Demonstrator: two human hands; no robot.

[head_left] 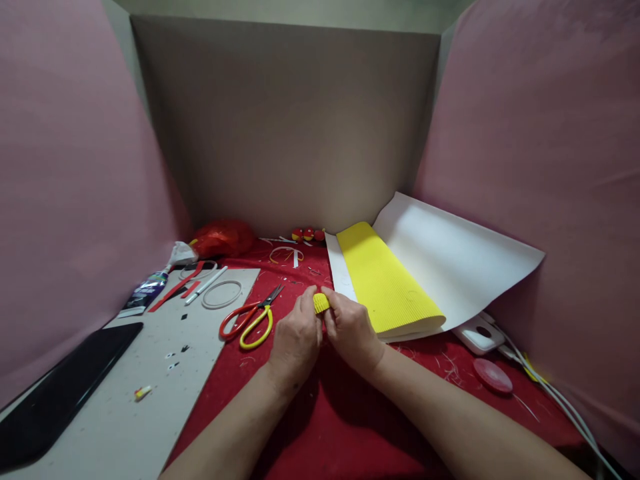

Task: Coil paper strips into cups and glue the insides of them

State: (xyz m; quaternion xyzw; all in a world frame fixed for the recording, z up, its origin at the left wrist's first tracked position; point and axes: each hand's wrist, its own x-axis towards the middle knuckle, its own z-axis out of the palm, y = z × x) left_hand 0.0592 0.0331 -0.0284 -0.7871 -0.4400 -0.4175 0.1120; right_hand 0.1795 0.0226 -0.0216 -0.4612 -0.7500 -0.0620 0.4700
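While both hands are meeting over the red cloth point(320, 413), the left hand point(296, 340) and the right hand point(350, 330) are pinching a small yellow roll point(321, 303) between their fingertips — each hand clamped on one end of it. Just to the left, red-and-yellow scissors point(250, 319) are lying partly on a grey board point(150, 400) — and close on the right a yellow corrugated sheet point(385, 283) is resting on white paper point(450, 257).
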